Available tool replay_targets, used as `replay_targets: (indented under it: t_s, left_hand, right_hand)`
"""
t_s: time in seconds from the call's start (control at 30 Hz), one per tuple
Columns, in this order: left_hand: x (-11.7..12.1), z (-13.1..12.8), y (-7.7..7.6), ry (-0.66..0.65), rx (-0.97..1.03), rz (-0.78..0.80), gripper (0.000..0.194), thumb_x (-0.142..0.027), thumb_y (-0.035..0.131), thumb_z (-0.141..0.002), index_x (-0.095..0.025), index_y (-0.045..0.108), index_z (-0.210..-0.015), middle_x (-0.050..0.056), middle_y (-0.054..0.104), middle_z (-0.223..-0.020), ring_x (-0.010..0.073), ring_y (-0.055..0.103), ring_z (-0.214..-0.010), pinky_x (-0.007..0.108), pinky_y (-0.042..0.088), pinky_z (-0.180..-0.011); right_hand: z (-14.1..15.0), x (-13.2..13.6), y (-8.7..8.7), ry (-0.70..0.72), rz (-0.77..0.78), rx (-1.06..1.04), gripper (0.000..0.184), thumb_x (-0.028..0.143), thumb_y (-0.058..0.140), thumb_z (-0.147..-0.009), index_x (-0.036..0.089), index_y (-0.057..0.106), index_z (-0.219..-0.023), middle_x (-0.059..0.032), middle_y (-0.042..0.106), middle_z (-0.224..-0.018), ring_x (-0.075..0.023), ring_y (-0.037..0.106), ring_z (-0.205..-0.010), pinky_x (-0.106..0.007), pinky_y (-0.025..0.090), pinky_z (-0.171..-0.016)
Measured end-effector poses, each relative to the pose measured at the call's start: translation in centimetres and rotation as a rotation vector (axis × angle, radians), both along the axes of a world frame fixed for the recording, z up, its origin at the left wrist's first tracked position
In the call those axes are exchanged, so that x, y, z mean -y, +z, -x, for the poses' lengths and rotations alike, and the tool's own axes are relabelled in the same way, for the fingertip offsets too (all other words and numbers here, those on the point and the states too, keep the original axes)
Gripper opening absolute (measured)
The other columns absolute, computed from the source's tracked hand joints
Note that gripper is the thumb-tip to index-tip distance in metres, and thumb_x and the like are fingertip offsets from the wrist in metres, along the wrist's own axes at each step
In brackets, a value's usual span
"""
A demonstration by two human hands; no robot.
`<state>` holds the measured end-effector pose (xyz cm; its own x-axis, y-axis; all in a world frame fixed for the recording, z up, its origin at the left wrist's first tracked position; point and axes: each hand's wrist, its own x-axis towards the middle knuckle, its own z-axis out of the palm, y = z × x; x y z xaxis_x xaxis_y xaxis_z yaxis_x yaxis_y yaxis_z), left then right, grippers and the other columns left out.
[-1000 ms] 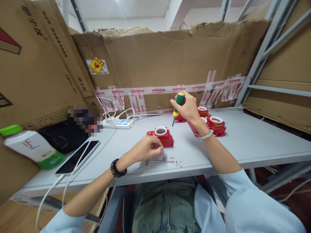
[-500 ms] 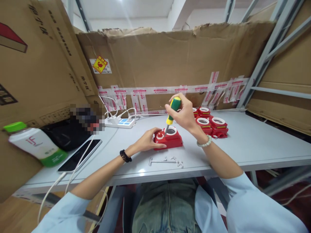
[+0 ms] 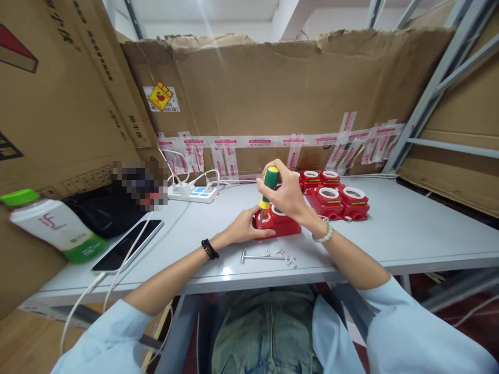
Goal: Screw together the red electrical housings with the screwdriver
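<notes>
Holding screwdriver (image 3: 270,178) to red housing (image 3: 287,227)
Gripping with curled fingers of right hand (image 3: 287,193); pinching housing between thumb and fingers of left hand (image 3: 245,227).

The person's right hand (image 3: 286,193) grips a green and yellow screwdriver (image 3: 270,179), nearly upright, its tip at the left end of a red box (image 3: 286,227), while the left hand (image 3: 249,227) holds that same end against the table (image 3: 409,223). A metal T-bar (image 3: 259,257) lies nearer the person, with small white bits (image 3: 290,261) by its right end, and more red boxes (image 3: 327,208) cluster beyond the right wrist. To the left are a power strip (image 3: 191,195), a phone (image 3: 128,248) and a tilted bottle (image 3: 56,228).
</notes>
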<state>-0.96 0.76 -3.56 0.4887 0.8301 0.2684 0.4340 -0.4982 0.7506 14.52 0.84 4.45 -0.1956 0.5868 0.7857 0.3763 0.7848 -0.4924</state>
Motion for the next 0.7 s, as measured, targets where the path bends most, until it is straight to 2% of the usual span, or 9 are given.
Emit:
replay_targets:
  t_s: [0.23, 0.4, 0.6, 0.7]
  left_hand:
    - [-0.3, 0.1, -0.2, 0.018, -0.038, -0.058, 0.054, -0.050, 0.075, -0.069, -0.014, 0.060, -0.105, 0.006, 0.073, -0.090, 0.0191, 0.065, -0.073, 0.028, 0.049, -0.064]
    - [-0.6, 0.2, -0.7, 0.009, -0.062, -0.089, 0.047, -0.049, 0.073, -0.071, -0.014, 0.062, -0.100, 0.005, 0.072, -0.087, 0.0199, 0.065, -0.073, 0.027, 0.048, -0.061]
    - [-0.4, 0.1, -0.5, 0.024, -0.061, -0.124, 0.049, -0.048, 0.074, -0.070, -0.013, 0.060, -0.102, 0.005, 0.071, -0.086, 0.0182, 0.063, -0.071, 0.026, 0.047, -0.061]
    - [-0.3, 0.0, -0.3, 0.024, -0.069, -0.126, 0.051, -0.048, 0.074, -0.070, -0.013, 0.060, -0.105, 0.004, 0.071, -0.086, 0.0175, 0.062, -0.069, 0.026, 0.046, -0.060]
  right_hand:
    - [0.5, 0.2, 0.1, -0.048, -0.082, 0.083, 0.018, 0.031, 0.059, -0.079, 0.021, 0.045, -0.085, 0.0067, 0.046, -0.061, -0.0080, 0.040, -0.050, -0.022, 0.034, -0.052]
    - [1.7, 0.8, 0.3, -0.274, -0.132, 0.276, 0.034, 0.048, 0.060, -0.080, 0.018, 0.050, -0.092, 0.0048, 0.048, -0.057, -0.0111, 0.042, -0.049, -0.024, 0.031, -0.053]
    - [2.2, 1.3, 0.7, -0.512, -0.047, 0.386, 0.033, 0.043, 0.054, -0.084, 0.014, 0.051, -0.100, -0.0020, 0.057, -0.059, -0.0179, 0.054, -0.052, -0.026, 0.027, -0.050]
    - [2.0, 1.4, 0.8, -0.571, -0.032, 0.410, 0.044, 0.056, 0.051, -0.085, 0.014, 0.053, -0.097, -0.0059, 0.059, -0.060, -0.0208, 0.056, -0.055, -0.026, 0.027, -0.051]
